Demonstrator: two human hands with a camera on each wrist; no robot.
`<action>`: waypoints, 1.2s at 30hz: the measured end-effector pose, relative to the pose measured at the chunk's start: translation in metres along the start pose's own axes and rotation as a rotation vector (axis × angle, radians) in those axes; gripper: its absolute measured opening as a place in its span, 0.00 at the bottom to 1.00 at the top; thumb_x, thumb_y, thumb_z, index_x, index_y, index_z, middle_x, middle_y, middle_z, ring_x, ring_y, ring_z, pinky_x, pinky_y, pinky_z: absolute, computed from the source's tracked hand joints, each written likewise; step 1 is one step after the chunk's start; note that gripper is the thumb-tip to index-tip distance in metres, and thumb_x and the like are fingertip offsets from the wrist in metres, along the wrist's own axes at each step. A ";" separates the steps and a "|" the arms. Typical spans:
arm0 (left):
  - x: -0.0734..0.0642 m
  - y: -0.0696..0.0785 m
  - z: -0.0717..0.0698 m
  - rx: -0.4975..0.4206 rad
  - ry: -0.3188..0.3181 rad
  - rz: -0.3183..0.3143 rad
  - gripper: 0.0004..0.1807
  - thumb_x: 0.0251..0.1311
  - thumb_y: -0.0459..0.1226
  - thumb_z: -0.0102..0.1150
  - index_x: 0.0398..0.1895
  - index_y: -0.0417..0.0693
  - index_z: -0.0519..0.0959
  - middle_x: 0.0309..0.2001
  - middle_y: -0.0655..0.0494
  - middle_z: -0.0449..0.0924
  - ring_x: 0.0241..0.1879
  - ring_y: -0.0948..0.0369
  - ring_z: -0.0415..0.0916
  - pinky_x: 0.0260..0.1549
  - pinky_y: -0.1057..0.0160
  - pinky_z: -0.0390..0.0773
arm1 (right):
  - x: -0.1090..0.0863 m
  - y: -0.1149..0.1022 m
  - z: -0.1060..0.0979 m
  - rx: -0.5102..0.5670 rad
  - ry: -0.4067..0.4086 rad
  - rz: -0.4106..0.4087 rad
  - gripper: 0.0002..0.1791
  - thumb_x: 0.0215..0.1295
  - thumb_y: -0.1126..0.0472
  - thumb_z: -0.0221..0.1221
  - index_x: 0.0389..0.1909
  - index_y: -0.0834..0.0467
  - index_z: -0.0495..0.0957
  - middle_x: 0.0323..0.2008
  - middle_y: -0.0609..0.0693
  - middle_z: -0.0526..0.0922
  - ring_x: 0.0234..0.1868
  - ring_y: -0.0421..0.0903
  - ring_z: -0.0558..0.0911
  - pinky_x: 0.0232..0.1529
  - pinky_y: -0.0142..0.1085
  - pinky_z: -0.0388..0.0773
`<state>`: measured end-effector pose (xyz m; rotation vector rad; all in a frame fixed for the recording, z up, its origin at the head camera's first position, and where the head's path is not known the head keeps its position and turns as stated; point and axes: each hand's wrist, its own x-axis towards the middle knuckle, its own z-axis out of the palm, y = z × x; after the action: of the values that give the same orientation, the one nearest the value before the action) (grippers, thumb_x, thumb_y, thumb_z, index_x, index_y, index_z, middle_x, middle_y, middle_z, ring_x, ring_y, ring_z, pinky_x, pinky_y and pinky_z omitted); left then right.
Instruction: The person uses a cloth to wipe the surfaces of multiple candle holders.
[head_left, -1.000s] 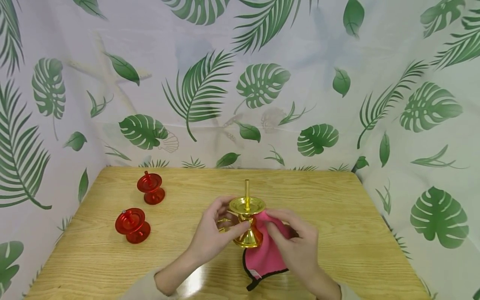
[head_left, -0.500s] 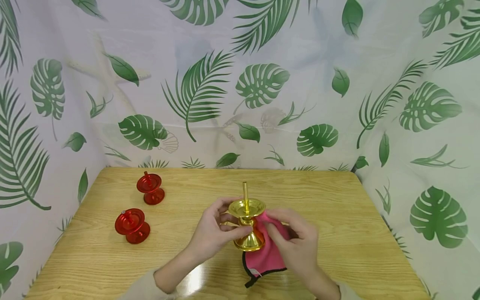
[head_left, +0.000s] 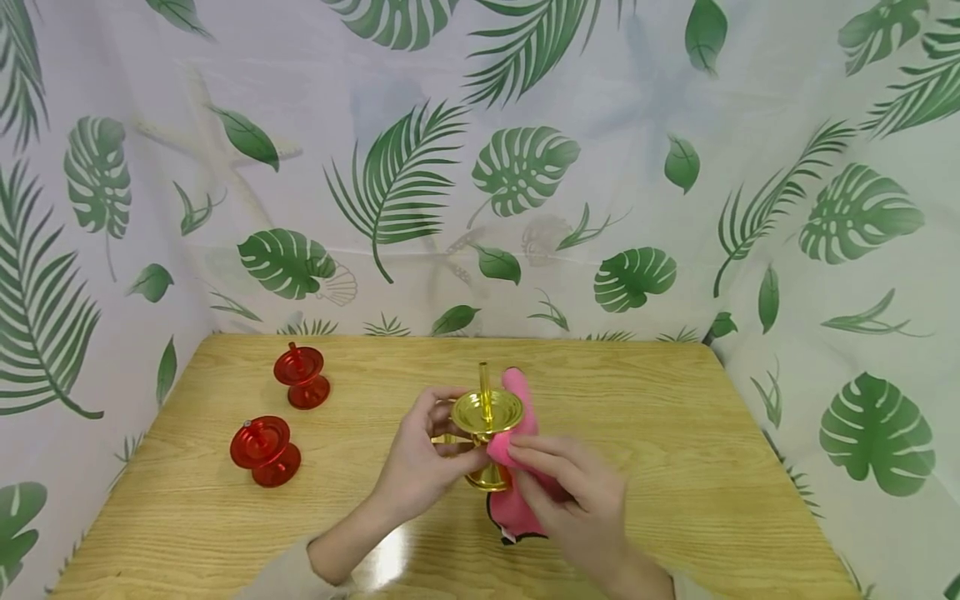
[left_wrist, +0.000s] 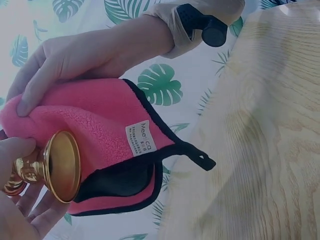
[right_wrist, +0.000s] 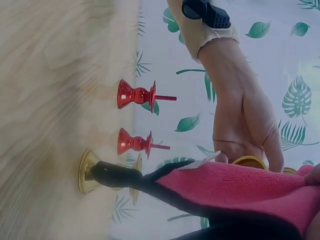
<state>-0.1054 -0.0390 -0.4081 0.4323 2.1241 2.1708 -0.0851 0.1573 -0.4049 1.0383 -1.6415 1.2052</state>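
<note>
My left hand (head_left: 420, 454) grips a shiny gold candle holder (head_left: 486, 414) by its narrow waist, above the table. The dish and spike point up, leaning slightly left. In my right hand (head_left: 585, 492) a pink cloth (head_left: 517, 508) with black edging is pinched between thumb and fingers, pressed against the holder's right side just under the dish. In the left wrist view the cloth (left_wrist: 95, 125) hangs with its white label and black loop showing, beside the holder's round base (left_wrist: 65, 167). Cloth and fingers hide part of the holder's body.
Two red candle holders, one farther back (head_left: 302, 379) and one nearer (head_left: 266, 454), stand at the table's left. Another gold candle holder (right_wrist: 87, 172) stands on the table, mostly hidden behind my left hand in the head view. A leaf-print curtain (head_left: 525, 167) surrounds the wooden table (head_left: 675, 417).
My right hand has shifted slightly left and wrapped the cloth farther round the holder; a cloth end now sticks up behind the dish. The holder has moved a little left.
</note>
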 end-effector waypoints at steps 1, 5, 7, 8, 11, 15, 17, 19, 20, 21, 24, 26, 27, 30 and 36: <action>0.000 0.000 0.000 0.001 0.001 0.002 0.35 0.57 0.26 0.72 0.67 0.38 0.67 0.56 0.34 0.84 0.45 0.60 0.83 0.48 0.65 0.88 | 0.001 -0.001 0.000 0.001 -0.004 -0.019 0.07 0.70 0.67 0.67 0.40 0.69 0.89 0.38 0.62 0.90 0.44 0.45 0.90 0.51 0.25 0.85; -0.001 -0.001 0.000 -0.017 -0.006 0.010 0.35 0.57 0.25 0.71 0.67 0.37 0.67 0.57 0.33 0.83 0.44 0.62 0.84 0.49 0.63 0.88 | 0.003 -0.003 -0.001 0.008 -0.020 -0.050 0.07 0.70 0.68 0.66 0.40 0.70 0.88 0.39 0.63 0.90 0.45 0.45 0.90 0.52 0.25 0.85; -0.001 -0.001 0.000 -0.027 -0.012 0.019 0.35 0.56 0.25 0.72 0.67 0.36 0.67 0.57 0.32 0.83 0.44 0.63 0.84 0.49 0.63 0.88 | 0.004 -0.001 -0.004 0.013 -0.023 -0.056 0.08 0.70 0.68 0.66 0.40 0.71 0.87 0.39 0.63 0.90 0.47 0.43 0.90 0.53 0.25 0.85; -0.001 -0.001 0.001 -0.032 -0.016 0.023 0.36 0.56 0.25 0.72 0.67 0.36 0.67 0.58 0.32 0.83 0.44 0.64 0.84 0.49 0.63 0.88 | 0.004 -0.001 -0.005 0.015 -0.024 -0.054 0.08 0.70 0.68 0.66 0.41 0.71 0.87 0.38 0.63 0.90 0.48 0.42 0.90 0.53 0.25 0.85; -0.002 0.000 0.002 -0.058 -0.028 0.035 0.36 0.56 0.26 0.73 0.67 0.36 0.67 0.58 0.32 0.83 0.45 0.65 0.85 0.49 0.63 0.88 | 0.004 0.002 -0.010 0.013 -0.023 -0.034 0.09 0.69 0.67 0.68 0.42 0.71 0.87 0.37 0.65 0.89 0.49 0.41 0.91 0.52 0.25 0.85; -0.003 0.000 0.003 -0.087 -0.042 0.053 0.36 0.56 0.27 0.74 0.67 0.35 0.67 0.58 0.31 0.82 0.46 0.66 0.85 0.49 0.63 0.88 | 0.004 0.003 -0.016 -0.030 -0.020 0.031 0.12 0.69 0.64 0.68 0.44 0.70 0.88 0.36 0.66 0.89 0.48 0.39 0.91 0.51 0.24 0.85; -0.003 0.001 0.003 -0.088 -0.048 0.070 0.36 0.56 0.27 0.74 0.66 0.35 0.67 0.58 0.30 0.82 0.46 0.66 0.85 0.49 0.62 0.88 | 0.006 0.002 -0.019 -0.058 -0.027 0.071 0.13 0.70 0.61 0.68 0.45 0.69 0.88 0.35 0.66 0.90 0.47 0.38 0.91 0.51 0.24 0.84; -0.003 0.001 0.002 -0.087 -0.052 0.081 0.36 0.56 0.27 0.75 0.66 0.34 0.67 0.58 0.30 0.82 0.46 0.66 0.85 0.49 0.61 0.89 | 0.008 0.002 -0.022 -0.080 -0.043 0.108 0.13 0.71 0.60 0.67 0.44 0.68 0.89 0.36 0.65 0.90 0.47 0.36 0.91 0.50 0.23 0.84; -0.004 0.001 0.002 -0.085 -0.054 0.083 0.36 0.56 0.26 0.75 0.66 0.35 0.67 0.58 0.30 0.82 0.46 0.66 0.85 0.49 0.61 0.89 | 0.009 0.001 -0.024 -0.088 -0.053 0.130 0.13 0.71 0.60 0.67 0.44 0.67 0.89 0.36 0.64 0.90 0.47 0.36 0.91 0.50 0.23 0.84; -0.004 0.001 0.001 -0.080 -0.053 0.082 0.36 0.55 0.27 0.75 0.66 0.35 0.67 0.58 0.31 0.82 0.46 0.66 0.86 0.49 0.61 0.89 | 0.010 0.001 -0.025 -0.091 -0.063 0.154 0.11 0.70 0.61 0.68 0.45 0.66 0.89 0.36 0.63 0.91 0.47 0.35 0.90 0.49 0.22 0.84; -0.004 0.002 -0.002 -0.058 -0.043 0.075 0.37 0.54 0.27 0.77 0.66 0.36 0.68 0.57 0.32 0.83 0.48 0.67 0.85 0.49 0.62 0.88 | 0.013 0.001 -0.030 -0.101 -0.101 0.216 0.10 0.63 0.71 0.71 0.45 0.65 0.89 0.38 0.62 0.91 0.49 0.31 0.89 0.49 0.21 0.84; -0.004 0.002 -0.005 -0.037 -0.030 0.078 0.38 0.54 0.27 0.77 0.66 0.36 0.68 0.57 0.33 0.83 0.49 0.69 0.85 0.49 0.63 0.88 | 0.014 0.002 -0.033 -0.105 -0.123 0.258 0.17 0.54 0.79 0.72 0.44 0.65 0.89 0.38 0.61 0.91 0.49 0.28 0.88 0.48 0.21 0.83; -0.004 0.002 -0.007 -0.028 -0.021 0.085 0.38 0.53 0.27 0.77 0.66 0.36 0.68 0.57 0.33 0.83 0.50 0.69 0.85 0.49 0.64 0.88 | 0.014 0.002 -0.035 -0.110 -0.135 0.277 0.19 0.50 0.82 0.72 0.44 0.65 0.89 0.37 0.61 0.91 0.47 0.27 0.87 0.45 0.20 0.83; -0.002 0.002 -0.016 0.002 0.012 0.101 0.38 0.53 0.26 0.77 0.67 0.38 0.68 0.59 0.36 0.83 0.51 0.70 0.84 0.50 0.65 0.87 | 0.014 0.006 -0.040 -0.123 -0.156 0.336 0.22 0.45 0.85 0.72 0.42 0.63 0.89 0.36 0.60 0.91 0.38 0.25 0.84 0.32 0.19 0.79; 0.006 -0.001 -0.039 0.037 0.074 0.127 0.38 0.53 0.24 0.76 0.67 0.38 0.68 0.60 0.35 0.84 0.51 0.71 0.85 0.52 0.66 0.87 | 0.017 0.011 -0.051 -0.186 -0.162 0.509 0.18 0.51 0.79 0.74 0.41 0.58 0.90 0.37 0.49 0.93 0.35 0.25 0.84 0.28 0.21 0.78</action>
<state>-0.1209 -0.0752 -0.4082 0.5111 2.2367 2.2505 -0.0937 0.2071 -0.3824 0.6303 -2.1859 1.2756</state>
